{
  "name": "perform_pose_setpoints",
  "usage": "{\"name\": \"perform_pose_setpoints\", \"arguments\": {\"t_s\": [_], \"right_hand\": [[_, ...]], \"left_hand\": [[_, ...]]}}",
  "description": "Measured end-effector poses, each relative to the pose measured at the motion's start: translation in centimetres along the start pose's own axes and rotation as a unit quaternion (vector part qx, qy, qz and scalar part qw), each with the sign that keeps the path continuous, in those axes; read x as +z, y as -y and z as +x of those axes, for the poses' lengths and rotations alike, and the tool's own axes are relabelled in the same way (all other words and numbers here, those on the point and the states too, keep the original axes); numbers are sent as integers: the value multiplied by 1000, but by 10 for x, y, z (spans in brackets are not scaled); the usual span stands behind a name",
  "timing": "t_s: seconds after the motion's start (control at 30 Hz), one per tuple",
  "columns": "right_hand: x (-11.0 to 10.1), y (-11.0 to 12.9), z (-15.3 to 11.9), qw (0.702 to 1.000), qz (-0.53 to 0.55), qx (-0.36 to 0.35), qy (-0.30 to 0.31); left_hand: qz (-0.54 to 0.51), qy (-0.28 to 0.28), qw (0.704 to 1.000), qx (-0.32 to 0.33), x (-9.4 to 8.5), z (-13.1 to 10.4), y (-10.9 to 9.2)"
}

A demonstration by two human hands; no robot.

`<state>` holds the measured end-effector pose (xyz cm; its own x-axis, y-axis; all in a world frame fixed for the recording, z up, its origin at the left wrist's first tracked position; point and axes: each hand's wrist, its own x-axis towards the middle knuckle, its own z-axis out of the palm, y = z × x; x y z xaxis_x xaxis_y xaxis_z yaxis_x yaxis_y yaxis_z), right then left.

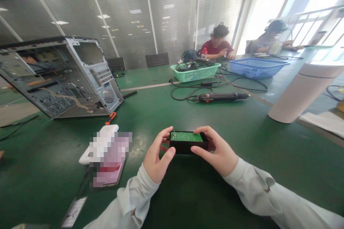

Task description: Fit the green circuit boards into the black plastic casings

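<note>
Between my hands is a small black box (185, 147) with a green circuit board (185, 136) set in its open top. My left hand (159, 155) grips the left end, thumb on the near side and fingers behind. At the right end my right hand (217, 150) holds it the same way, its thumb along the near wall and fingertips over the far edge by the board. Small metal parts stand up at the board's left end. The box's underside is hidden, so I cannot tell whether it touches the table.
An open computer case (88, 78) stands left. Nearer lie a white device (107, 130) and a pinkish phone-like item (118, 171). Ahead are an electric screwdriver (220, 97), a green basket (197, 73) of cables and a blue basket (258, 68). A white tumbler (301, 93) stands right. Two people sit beyond.
</note>
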<state>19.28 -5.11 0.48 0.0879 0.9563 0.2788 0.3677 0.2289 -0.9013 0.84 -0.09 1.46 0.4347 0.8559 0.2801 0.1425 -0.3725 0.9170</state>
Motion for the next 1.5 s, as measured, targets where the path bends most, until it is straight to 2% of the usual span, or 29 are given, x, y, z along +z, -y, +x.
{"name": "perform_pose_setpoints", "arguments": {"t_s": [0.07, 0.13, 0.2, 0.27, 0.37, 0.47, 0.53, 0.6, 0.7, 0.77, 0.83, 0.9, 1.03, 1.1, 1.17, 1.27, 1.43, 1.5], "right_hand": [[-1, 2, 3, 989, 111, 99, 21], [-3, 6, 7, 956, 196, 215, 47], [-6, 11, 9, 906, 246, 334, 85], [-10, 16, 9, 843, 291, 431, 137], [-12, 22, 5, 770, 374, 472, 211], [-11, 24, 3, 749, 416, 465, 224], [-9, 22, 5, 761, 414, 463, 187], [-7, 19, 7, 798, 396, 434, 132], [-6, 12, 6, 869, 361, 333, 57], [-6, 6, 5, 893, 350, 281, 32], [-6, 1, 4, 905, 343, 249, 35], [-7, -4, 5, 926, 315, 199, 63], [-9, -10, 8, 974, 209, 31, 79], [-10, -12, 9, 981, 181, -9, 75], [-10, -12, 9, 982, 169, -20, 79], [-10, -12, 9, 984, 154, -29, 82], [-10, -10, 8, 977, 182, 14, 111], [-10, -8, 8, 978, 179, 11, 108]], "left_hand": [[33, 25, 999, -6, -1, -1, -2], [44, 37, 998, -21, 0, 0, -1], [24, 50, 997, -46, 2, 1, 3], [-20, 61, 995, -82, 4, 4, 8], [-68, 56, 987, -135, 5, 8, 15], [-80, 46, 985, -144, 4, 11, 17], [-87, 52, 985, -136, 3, 11, 16], [-83, 67, 987, -122, 4, 8, 12], [-35, 87, 992, -80, 7, 2, 7], [10, 87, 995, -51, 9, -1, 6], [27, 83, 996, -34, 10, -2, 5], [7, 81, 996, -33, 8, -1, 6], [-42, 80, 995, -36, 4, 3, 7], [-34, 57, 997, -34, 5, 3, 7], [-28, 35, 998, -41, 6, 3, 8], [-59, 29, 996, -63, 8, 2, 10], [-149, 66, 982, -92, 4, 7, 18], [-173, 77, 977, -101, 2, 9, 21]]}}
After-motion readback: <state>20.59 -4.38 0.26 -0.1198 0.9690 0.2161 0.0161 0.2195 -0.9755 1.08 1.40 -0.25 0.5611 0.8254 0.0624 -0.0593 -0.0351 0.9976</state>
